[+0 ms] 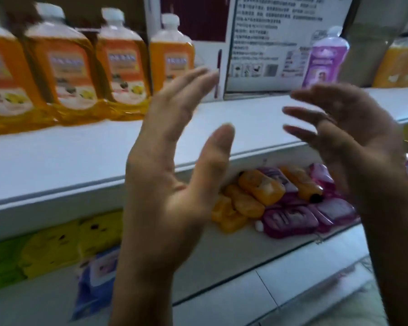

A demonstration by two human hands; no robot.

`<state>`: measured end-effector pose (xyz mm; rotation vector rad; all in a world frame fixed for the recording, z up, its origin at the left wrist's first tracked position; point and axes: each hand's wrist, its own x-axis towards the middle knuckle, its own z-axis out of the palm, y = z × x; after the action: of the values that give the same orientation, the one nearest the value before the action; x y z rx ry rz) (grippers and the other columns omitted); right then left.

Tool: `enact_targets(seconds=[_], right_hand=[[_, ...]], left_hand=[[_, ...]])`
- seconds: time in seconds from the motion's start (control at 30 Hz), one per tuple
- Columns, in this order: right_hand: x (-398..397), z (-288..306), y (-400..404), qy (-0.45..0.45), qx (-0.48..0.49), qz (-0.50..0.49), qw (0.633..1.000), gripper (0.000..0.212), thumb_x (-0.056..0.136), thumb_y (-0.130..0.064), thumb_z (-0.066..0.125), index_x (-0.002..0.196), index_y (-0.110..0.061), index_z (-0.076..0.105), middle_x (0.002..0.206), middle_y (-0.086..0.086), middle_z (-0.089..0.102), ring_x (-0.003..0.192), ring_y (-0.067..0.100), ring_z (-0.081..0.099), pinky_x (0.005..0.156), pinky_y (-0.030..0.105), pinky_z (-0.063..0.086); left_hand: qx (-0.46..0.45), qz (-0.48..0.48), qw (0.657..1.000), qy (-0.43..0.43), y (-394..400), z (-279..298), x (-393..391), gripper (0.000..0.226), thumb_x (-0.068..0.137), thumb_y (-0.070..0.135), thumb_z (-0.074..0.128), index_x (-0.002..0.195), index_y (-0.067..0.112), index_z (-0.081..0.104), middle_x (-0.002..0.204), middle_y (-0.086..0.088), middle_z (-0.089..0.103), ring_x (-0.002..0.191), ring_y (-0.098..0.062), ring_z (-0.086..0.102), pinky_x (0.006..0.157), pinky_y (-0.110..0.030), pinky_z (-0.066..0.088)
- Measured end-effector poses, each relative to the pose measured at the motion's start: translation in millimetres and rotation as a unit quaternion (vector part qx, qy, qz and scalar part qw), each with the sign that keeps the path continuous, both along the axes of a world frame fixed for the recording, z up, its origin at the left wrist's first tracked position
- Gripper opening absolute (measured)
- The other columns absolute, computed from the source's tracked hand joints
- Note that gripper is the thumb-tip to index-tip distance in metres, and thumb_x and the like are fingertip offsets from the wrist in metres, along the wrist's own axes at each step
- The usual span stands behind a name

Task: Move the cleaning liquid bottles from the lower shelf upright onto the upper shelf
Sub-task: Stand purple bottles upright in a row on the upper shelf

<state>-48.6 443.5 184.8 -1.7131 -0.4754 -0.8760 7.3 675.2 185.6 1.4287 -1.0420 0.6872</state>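
Both hands are raised in front of the shelves, palms facing each other, fingers spread and holding nothing: the left hand (172, 184) nearer and larger, the right hand (353, 137) slightly curled. On the upper shelf (68, 158), four orange bottles (118, 67) stand upright at left, a purple bottle (325, 57) by a printed box (269, 43). Between them the shelf front is bare. On the lower shelf (245, 250), orange and purple bottles (276, 201) lie heaped; blur hides their count.
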Motion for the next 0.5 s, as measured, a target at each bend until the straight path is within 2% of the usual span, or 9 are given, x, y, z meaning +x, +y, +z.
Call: enact_targets(seconds=[0.07,0.13,0.3,0.4,0.5], right_hand=[[-28,-36,-4,0.001,0.055,-0.003,0.998,0.034,0.092,-0.029,0.069,0.124,-0.021,0.060,0.129,0.007,0.065,0.122,0.035,0.060,0.099,0.045,0.052],[-47,-68,-15,0.030,0.089,-0.029,0.995,0.035,0.090,-0.034,0.071,0.123,-0.022,0.064,0.126,0.008,0.067,0.118,0.033,0.063,0.096,0.041,0.054],[-60,-129,-57,0.162,0.177,-0.114,0.964,0.043,0.081,-0.047,0.077,0.116,-0.024,0.069,0.121,0.009,0.070,0.115,0.028,0.066,0.094,0.040,0.056],[-57,-160,-92,0.217,0.191,-0.142,0.947,0.028,0.083,-0.027,0.073,0.110,-0.027,0.072,0.116,0.003,0.073,0.110,0.021,0.069,0.088,0.033,0.059],[-45,-189,-127,0.274,0.193,-0.128,0.933,0.030,0.084,-0.016,0.071,0.114,-0.024,0.070,0.115,-0.003,0.074,0.109,0.013,0.069,0.082,0.016,0.055]], left_hand=[[-0.019,-0.048,0.999,0.001,-19,-20,-15,0.039,0.100,0.023,0.050,0.138,0.017,0.048,0.142,-0.004,0.053,0.135,-0.025,0.048,0.107,-0.045,0.044],[-0.022,-0.079,0.996,0.039,-40,-41,-24,0.039,0.099,0.025,0.051,0.138,0.023,0.050,0.140,0.000,0.055,0.132,-0.028,0.051,0.105,-0.045,0.044],[0.033,-0.095,0.978,0.183,-90,-95,-19,0.034,0.097,0.033,0.055,0.131,0.034,0.059,0.135,0.009,0.060,0.129,-0.018,0.054,0.103,-0.030,0.046],[0.049,-0.071,0.954,0.288,-122,-134,-2,0.030,0.093,0.033,0.061,0.122,0.035,0.064,0.124,0.019,0.066,0.119,-0.005,0.060,0.098,-0.022,0.048],[0.101,-0.056,0.943,0.313,-155,-168,12,0.027,0.096,0.022,0.060,0.115,0.041,0.063,0.115,0.031,0.064,0.111,0.008,0.059,0.089,-0.007,0.045]])
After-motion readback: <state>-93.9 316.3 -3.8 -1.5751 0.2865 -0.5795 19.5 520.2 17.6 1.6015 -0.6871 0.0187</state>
